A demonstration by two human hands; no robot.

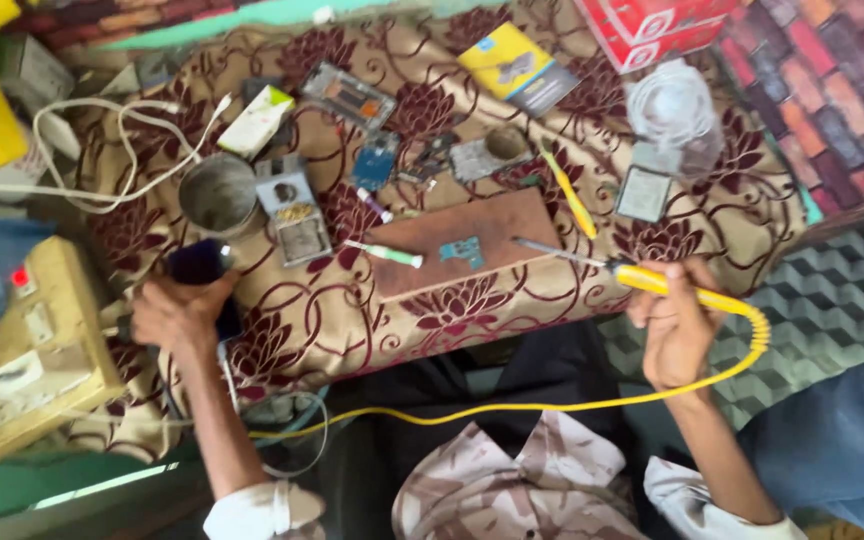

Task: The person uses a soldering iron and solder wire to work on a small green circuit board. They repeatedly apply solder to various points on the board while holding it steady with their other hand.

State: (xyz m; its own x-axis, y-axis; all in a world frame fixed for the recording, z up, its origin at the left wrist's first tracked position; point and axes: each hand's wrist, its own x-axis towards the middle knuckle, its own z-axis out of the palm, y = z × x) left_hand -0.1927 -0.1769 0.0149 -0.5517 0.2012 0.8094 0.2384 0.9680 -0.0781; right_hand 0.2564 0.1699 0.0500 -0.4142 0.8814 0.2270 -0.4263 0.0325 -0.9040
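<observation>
Fingers (674, 290) of the right hand (677, 330) are closed around the yellow handle of a soldering iron (642, 278), whose thin metal tip reaches out to the left over a brown wooden board (472, 235) on the counter (552, 290). Just beyond the tip lies a small blue-green circuit board (462, 250), apart from the tip and not touched by it. The iron's yellow cord (552, 405) loops back below the wrist and runs across the person's lap. Fingers of the left hand (180, 315) wrap a dark, rounded object (200, 265) at the near left edge of the counter; its kind cannot be made out, since the hand covers most of it.

The step in hand looks like bringing the iron to the small board, with nothing yet pinning that board down. The next move would call for a steady approach of the tip onto a chosen spot and something to stop the light board sliding.

Beyond the left hand stand a round metal tin (218, 192) and a white cable (112, 150); a green-handled tool (387, 253) lies between the two hands. Motion blur softens everything, so the small parts farther off are hard to identify, and a beige switch box (27, 350) is cut off at the left.
</observation>
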